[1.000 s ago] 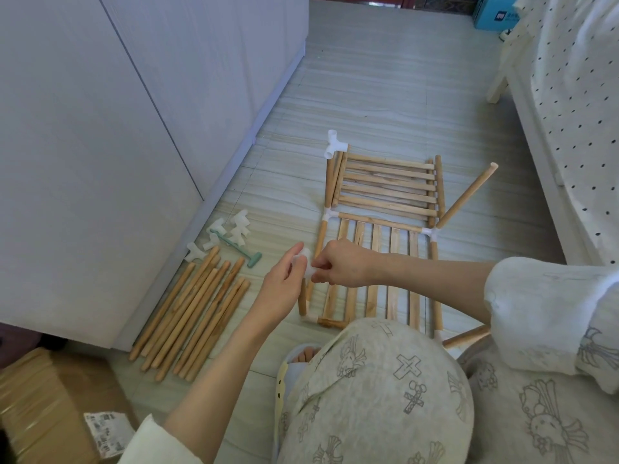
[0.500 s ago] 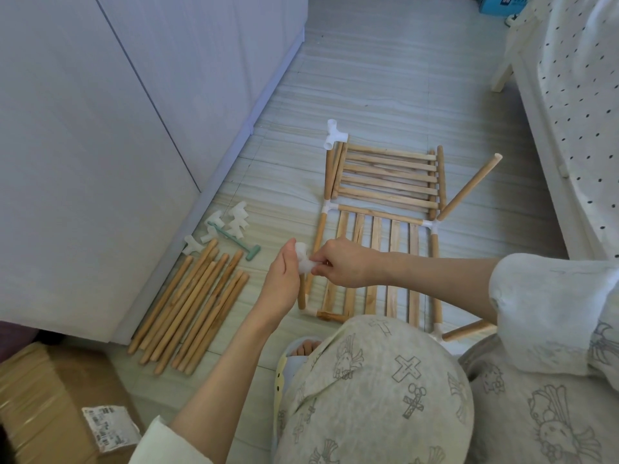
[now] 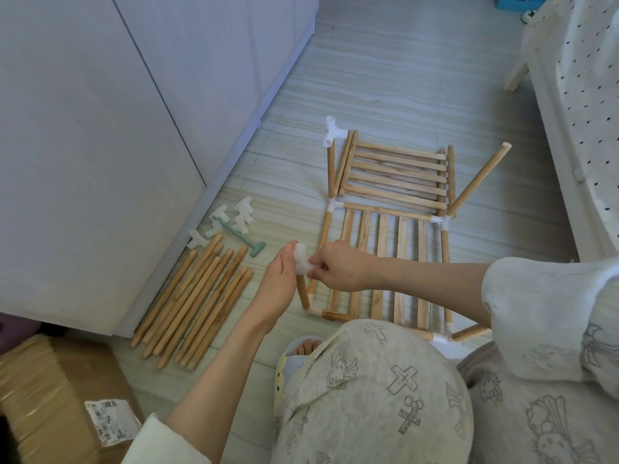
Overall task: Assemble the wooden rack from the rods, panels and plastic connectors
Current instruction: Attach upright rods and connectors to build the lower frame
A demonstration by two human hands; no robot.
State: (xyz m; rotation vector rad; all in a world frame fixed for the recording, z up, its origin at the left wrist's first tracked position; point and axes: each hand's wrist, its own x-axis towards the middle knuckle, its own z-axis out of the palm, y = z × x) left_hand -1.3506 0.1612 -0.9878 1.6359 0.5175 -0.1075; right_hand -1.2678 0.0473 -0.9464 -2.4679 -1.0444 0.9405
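Note:
A partly built wooden rack (image 3: 388, 262) lies flat on the floor, with slatted panels joined by white corner connectors. At its near left corner a short rod (image 3: 303, 293) stands upright. A white plastic connector (image 3: 302, 262) sits at the top of that rod. My left hand (image 3: 279, 283) holds the connector from the left and my right hand (image 3: 341, 269) pinches it from the right. A second slatted panel (image 3: 395, 172) lies beyond, with a white connector (image 3: 331, 130) on the rod at its far left corner.
Several loose rods (image 3: 201, 296) lie in a bundle on the floor to the left, by a white cabinet (image 3: 100, 145). Spare white connectors (image 3: 234, 217) and a green mallet (image 3: 243, 237) lie above them. A cardboard box (image 3: 50, 406) is at bottom left, a bed (image 3: 586, 112) on the right.
Both hands stay on the white connector at the top of the upright rod, shifting only slightly. The camera view has tilted a little.

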